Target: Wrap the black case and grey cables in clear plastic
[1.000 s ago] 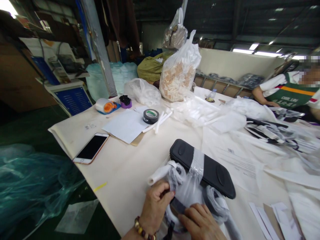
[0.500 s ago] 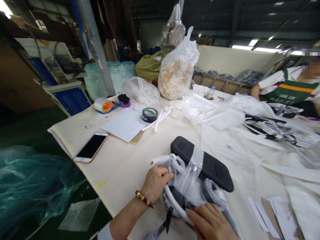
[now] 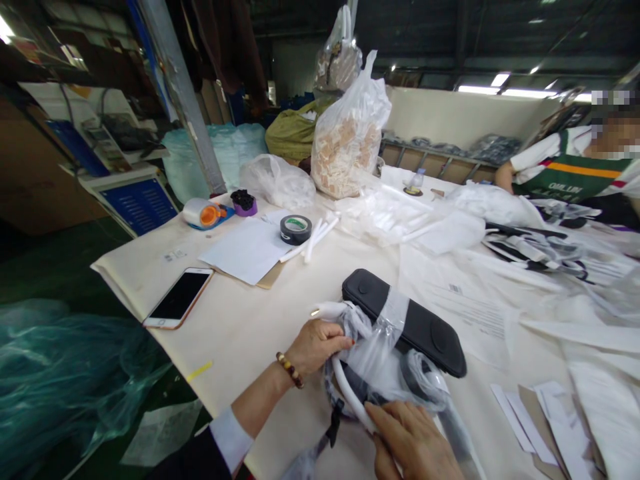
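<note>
My left hand (image 3: 316, 347), with a beaded bracelet on the wrist, is closed on the upper end of a curved white foam tube (image 3: 349, 397). Lower down, my right hand (image 3: 410, 440) rests its fingers on the tube's other end; its thumb and palm are partly hidden. The tube lies along a plastic-wrapped bundle (image 3: 377, 363) with dark and grey parts. Against the bundle's far side sits a black zip case (image 3: 430, 333), bound by a band of clear plastic. A black tie (image 3: 335, 425) hangs at the bundle's near edge.
A phone (image 3: 179, 298), a black tape roll (image 3: 295, 229) on white paper (image 3: 245, 250) and a tape dispenser (image 3: 204, 213) lie left. Behind stands a plastic bag (image 3: 347, 150) of tan pieces. Paper strips (image 3: 515, 417) lie right. A co-worker in a green apron (image 3: 575, 170) sits far right.
My left hand has shifted slightly right and up along the tube, showing more sleeve. My right hand has moved a little left. The view has shifted slightly.
</note>
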`<state>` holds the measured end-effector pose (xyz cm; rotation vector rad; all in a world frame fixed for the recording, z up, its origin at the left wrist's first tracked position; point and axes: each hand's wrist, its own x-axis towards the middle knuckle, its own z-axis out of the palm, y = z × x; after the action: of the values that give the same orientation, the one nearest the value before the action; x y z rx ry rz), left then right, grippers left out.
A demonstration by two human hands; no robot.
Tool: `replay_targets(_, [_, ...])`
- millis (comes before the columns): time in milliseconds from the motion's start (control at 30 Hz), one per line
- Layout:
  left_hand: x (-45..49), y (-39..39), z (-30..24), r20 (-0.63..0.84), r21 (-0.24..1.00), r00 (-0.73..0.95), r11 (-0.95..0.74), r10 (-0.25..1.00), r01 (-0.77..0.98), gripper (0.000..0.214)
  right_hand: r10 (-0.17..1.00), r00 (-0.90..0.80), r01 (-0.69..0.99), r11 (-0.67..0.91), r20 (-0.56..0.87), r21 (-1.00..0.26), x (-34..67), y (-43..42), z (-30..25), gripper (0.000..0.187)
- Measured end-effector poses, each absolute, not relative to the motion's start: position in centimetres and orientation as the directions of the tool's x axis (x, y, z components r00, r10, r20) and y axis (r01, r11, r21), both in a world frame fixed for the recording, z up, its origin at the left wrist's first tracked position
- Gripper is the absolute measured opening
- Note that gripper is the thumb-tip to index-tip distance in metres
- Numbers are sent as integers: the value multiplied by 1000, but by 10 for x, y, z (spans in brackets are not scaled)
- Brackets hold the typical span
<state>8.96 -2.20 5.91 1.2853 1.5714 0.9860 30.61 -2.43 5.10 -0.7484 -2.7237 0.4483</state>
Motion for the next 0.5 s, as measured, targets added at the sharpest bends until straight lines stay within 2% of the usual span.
replay_targets(100, [87, -15, 56, -164, 949, -82, 180, 983, 260, 38, 532, -815, 443, 828, 229, -344, 299, -29, 49, 30])
replay_targets(300, [88, -11, 60, -185, 951, -103, 205, 977, 233, 37, 654, -669, 586, 756, 352, -292, 273, -44, 49, 13])
replay_targets(500, [90, -13, 56, -185, 960, -130, 208, 974, 189, 37, 678, -678, 617, 735, 283, -282, 260, -39, 44, 15])
